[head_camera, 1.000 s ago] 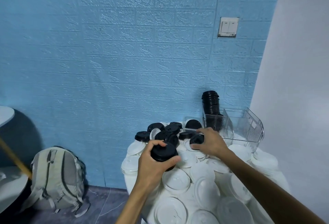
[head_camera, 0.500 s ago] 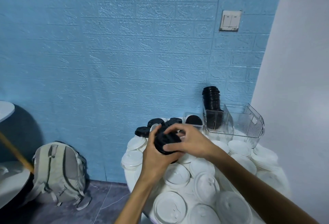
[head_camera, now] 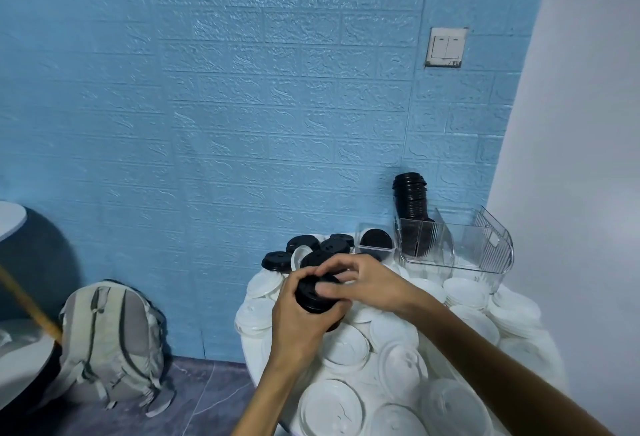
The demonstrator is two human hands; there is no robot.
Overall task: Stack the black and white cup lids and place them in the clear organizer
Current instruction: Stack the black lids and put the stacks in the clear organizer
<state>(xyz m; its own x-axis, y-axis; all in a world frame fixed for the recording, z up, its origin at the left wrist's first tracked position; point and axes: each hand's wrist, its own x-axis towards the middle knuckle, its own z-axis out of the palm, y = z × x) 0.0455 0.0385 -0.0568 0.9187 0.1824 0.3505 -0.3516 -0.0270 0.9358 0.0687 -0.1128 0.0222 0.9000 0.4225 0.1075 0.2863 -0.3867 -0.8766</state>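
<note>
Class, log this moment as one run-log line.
left hand: holds black lid stack | right hand: presses lid onto stack | clear organizer: one black stack inside

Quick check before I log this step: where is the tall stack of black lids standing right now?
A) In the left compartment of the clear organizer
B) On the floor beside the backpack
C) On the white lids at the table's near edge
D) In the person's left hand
A: the tall stack of black lids rises out of the left compartment of the clear organizer, against the blue wall.
</note>
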